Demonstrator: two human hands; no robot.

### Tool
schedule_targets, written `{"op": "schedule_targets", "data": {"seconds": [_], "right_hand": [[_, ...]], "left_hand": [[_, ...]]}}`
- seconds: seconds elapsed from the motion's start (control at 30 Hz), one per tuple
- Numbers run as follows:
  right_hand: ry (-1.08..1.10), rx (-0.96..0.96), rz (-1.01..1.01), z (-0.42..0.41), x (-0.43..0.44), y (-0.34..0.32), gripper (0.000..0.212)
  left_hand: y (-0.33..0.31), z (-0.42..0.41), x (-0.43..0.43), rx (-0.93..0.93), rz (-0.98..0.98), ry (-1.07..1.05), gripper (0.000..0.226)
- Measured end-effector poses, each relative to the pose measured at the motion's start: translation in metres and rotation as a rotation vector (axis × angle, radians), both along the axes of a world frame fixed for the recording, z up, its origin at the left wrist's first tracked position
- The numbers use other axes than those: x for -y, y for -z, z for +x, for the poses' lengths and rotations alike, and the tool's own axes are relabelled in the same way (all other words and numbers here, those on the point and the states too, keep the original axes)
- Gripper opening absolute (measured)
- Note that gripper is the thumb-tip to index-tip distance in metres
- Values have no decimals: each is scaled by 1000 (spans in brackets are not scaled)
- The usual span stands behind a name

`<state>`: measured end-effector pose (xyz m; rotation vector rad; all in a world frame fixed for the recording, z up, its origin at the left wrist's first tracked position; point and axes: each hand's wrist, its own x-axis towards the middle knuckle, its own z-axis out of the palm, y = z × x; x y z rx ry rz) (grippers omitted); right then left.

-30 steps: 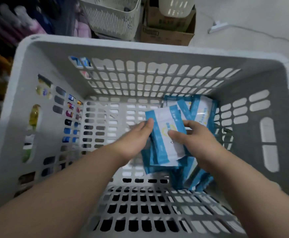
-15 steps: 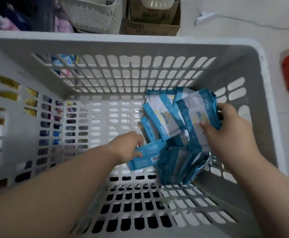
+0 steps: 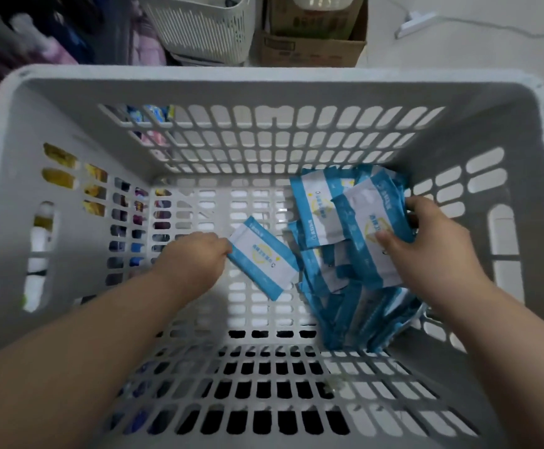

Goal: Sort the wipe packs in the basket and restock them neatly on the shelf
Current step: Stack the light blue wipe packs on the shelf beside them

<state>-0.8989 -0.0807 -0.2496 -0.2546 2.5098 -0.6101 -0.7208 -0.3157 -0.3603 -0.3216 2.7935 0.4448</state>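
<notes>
Both my arms reach into a large grey slotted basket (image 3: 264,82). My left hand (image 3: 196,257) pinches the corner of a single blue-and-white wipe pack (image 3: 264,257) and holds it over the basket floor, label up. My right hand (image 3: 426,251) grips a small stack of the same packs (image 3: 361,228) near the right wall, thumb on the top pack. Several more packs (image 3: 361,319) lie in a loose pile under that hand, in the right part of the basket.
Beyond the basket stand a white slotted basket (image 3: 199,27) and a cardboard box (image 3: 309,43) on a pale floor. A white power strip (image 3: 416,22) with a cable lies at the back right. Dark shelves with coloured goods (image 3: 37,43) are at the left.
My left hand pulled one pack out of the pile to the left and turned it label up. My right hand stayed by the right wall holding its stack.
</notes>
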Motion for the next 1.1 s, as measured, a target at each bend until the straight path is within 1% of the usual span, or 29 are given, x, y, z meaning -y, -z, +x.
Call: {"op": "schedule_targets", "data": {"seconds": [0.07, 0.13, 0.17, 0.27, 0.3, 0.37, 0.43, 0.5, 0.53, 0.6, 0.67, 0.73, 0.77, 0.87, 0.9, 0.97, 1.03, 1.1], "right_hand": [[7, 9, 15, -1, 1, 3, 51], [9, 8, 34, -3, 2, 6, 52], [11, 9, 33, -4, 3, 7, 52], [20, 13, 26, -5, 4, 10, 49], [21, 11, 25, -6, 5, 12, 48], [33, 3, 17, -7, 5, 14, 46], [53, -3, 7, -8, 5, 15, 47], [69, -6, 3, -10, 5, 17, 49], [70, -9, 2, -11, 5, 18, 50], [68, -15, 8, -12, 4, 18, 52], [62, -14, 6, -13, 3, 17, 53], [56, -4, -14, -14, 3, 15, 51], [45, 2, -21, -14, 3, 15, 50], [-17, -3, -31, -14, 5, 13, 43], [-32, -5, -33, -13, 7, 14, 41], [-56, 10, -32, -12, 11, 15, 39], [-65, 36, -35, -9, 16, 17, 41], [-73, 38, -45, -7, 19, 19, 41]], "left_hand": [[4, -5, 2, 84, 77, -256, 27], [2, -17, -5, 127, 243, -436, 24], [0, -25, -13, 127, 358, -521, 22], [-7, -55, -46, 159, 867, -815, 19], [-6, -67, -57, 157, 962, -876, 20], [-4, -89, -75, 148, 994, -925, 19], [-3, -106, -90, 133, 959, -965, 29], [0, -116, -101, 103, 934, -1007, 31], [1, -119, -103, 105, 956, -1042, 34], [3, -116, -97, 100, 1038, -1085, 28], [4, -106, -78, 88, 1024, -1036, 27], [-1, -90, -47, 101, 929, -873, 25], [-7, -81, -30, 142, 820, -748, 26], [-14, -53, 17, 357, 344, -321, 24], [-13, -47, 26, 425, 271, -223, 24], [-7, -43, 32, 514, 253, -90, 24], [0, -44, 26, 512, 194, 49, 24], [9, -49, 18, 397, 79, 188, 28]]}}
